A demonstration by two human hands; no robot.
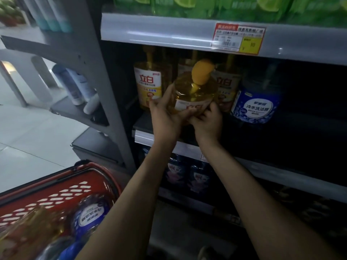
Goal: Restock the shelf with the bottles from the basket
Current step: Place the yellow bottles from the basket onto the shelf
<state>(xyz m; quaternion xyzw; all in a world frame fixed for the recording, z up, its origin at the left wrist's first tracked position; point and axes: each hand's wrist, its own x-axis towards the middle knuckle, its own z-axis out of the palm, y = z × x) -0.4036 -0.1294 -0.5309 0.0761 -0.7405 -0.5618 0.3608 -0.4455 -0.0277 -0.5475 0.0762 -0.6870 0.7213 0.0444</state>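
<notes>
Though base hidden under two clamping hands (left hand [165,117], right hand [206,122]), yellow bottle [187,87]; basket [47,186] blurred.

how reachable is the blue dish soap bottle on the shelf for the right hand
Probably not yet: the right hand grips the yellow dish soap bottle along with the left hand. The blue dish soap bottle stands close on its right, nothing before it, so once freed the hand likely could.

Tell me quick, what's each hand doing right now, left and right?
Left hand: holds the yellow bottle by its left side.
Right hand: grips the same bottle at its lower right.
</notes>
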